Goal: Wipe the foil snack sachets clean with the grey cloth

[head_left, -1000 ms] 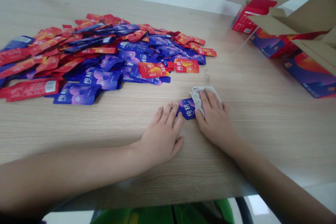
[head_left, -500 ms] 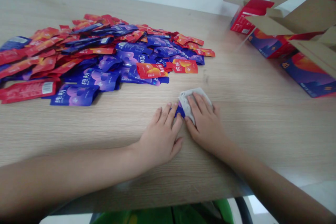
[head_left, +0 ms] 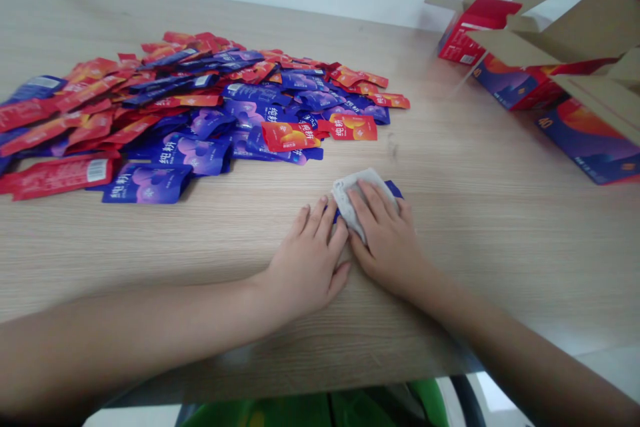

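A blue sachet (head_left: 395,188) lies flat on the table in front of me, mostly covered by a folded white cloth (head_left: 345,195). My right hand (head_left: 383,230) holds the cloth, its fingers laid over the top and the thumb at the near edge, pressing it on the sachet. Just left of it, my left hand (head_left: 310,257) rests palm down with fingers stretched out. Its fingertips touch the sachet's left end, where a bit of blue shows. Between cloth and table, the sachet's middle is hidden.
A wide heap of red and blue sachets (head_left: 200,107) spreads over the back left of the wooden table (head_left: 240,233). At the right stand open cardboard boxes: a red box (head_left: 460,33), a blue and red box (head_left: 515,83) and another box (head_left: 585,140), their flaps sticking out.
My right hand has slid the cloth slightly left over the sachet, so the blue right end now shows beyond the cloth. My left hand has stayed nearly in place.
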`<state>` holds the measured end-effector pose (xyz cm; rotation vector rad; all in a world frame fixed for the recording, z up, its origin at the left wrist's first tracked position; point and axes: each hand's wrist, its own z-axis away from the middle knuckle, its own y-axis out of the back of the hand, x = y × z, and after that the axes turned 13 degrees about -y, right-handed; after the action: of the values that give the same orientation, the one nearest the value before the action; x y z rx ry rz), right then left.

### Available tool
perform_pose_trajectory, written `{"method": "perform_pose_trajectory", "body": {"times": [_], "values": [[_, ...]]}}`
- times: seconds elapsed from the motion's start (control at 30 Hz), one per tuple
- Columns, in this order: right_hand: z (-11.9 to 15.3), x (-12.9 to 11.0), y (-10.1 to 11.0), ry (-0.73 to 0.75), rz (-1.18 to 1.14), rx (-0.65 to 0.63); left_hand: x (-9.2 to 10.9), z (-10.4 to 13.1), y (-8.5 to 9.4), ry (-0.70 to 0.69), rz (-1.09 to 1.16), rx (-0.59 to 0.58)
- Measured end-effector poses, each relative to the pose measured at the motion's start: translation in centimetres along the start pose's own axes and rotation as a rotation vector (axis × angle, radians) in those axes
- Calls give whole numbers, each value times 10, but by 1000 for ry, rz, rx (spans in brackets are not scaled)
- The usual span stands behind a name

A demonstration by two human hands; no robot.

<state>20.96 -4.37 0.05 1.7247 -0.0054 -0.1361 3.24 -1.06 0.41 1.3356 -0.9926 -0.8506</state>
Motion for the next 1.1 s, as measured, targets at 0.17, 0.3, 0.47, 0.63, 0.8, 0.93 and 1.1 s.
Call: {"method": "perform_pose_trajectory", "body": {"times": [0.17,0.3,0.47,0.63,0.8,0.93,1.1], "values": [[-7,16,2,-96,-4,-8,0,0,1,3,3,-21],[-9,21,-1,-216,14,59,1,0,1,5,4,-18],[-2,1,2,55,-18,-11,-1,0,0,-8,-1,1],[-10,22,0,-154,-14,28,0,0,2,-2,-1,-23],[-4,10,-3,-121,2,65,0,0,1,6,-2,-12],[-3,2,1,31,-18,-16,0,0,1,-3,3,-7],[-12,29,-2,-223,-17,64,0,0,2,3,1,-30]]}}
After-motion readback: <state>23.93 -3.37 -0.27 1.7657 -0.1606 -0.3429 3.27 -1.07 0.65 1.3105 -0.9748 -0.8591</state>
